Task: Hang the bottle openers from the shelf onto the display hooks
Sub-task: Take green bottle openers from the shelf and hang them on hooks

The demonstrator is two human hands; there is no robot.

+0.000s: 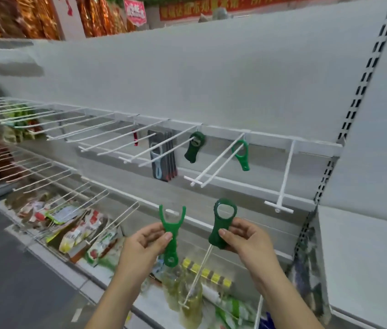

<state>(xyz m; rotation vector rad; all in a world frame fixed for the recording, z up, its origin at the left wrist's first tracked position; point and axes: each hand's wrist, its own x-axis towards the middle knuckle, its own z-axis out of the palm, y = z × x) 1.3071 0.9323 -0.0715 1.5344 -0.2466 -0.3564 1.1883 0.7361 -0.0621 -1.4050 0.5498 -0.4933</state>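
My left hand (143, 245) grips a light green forked bottle opener (171, 230) by its middle, the fork pointing up. Held upright in my right hand (244, 236) is a dark green bottle opener (222, 222) with a round hole at its top. Both sit below the upper row of white display hooks. On that row a dark green opener (194, 147) hangs from one hook (164, 153). A light green opener (242, 154) hangs from the double hook (218, 162) to its right. Further right stands a bare hook (285, 172).
Black carded peelers (164, 160) and a small red item (135, 137) hang left of the openers. A lower row of hooks (69, 193) carries food packets (78, 231). Bottles and packets (192, 290) lie on the shelf below my hands. A slotted upright (354, 108) bounds the right.
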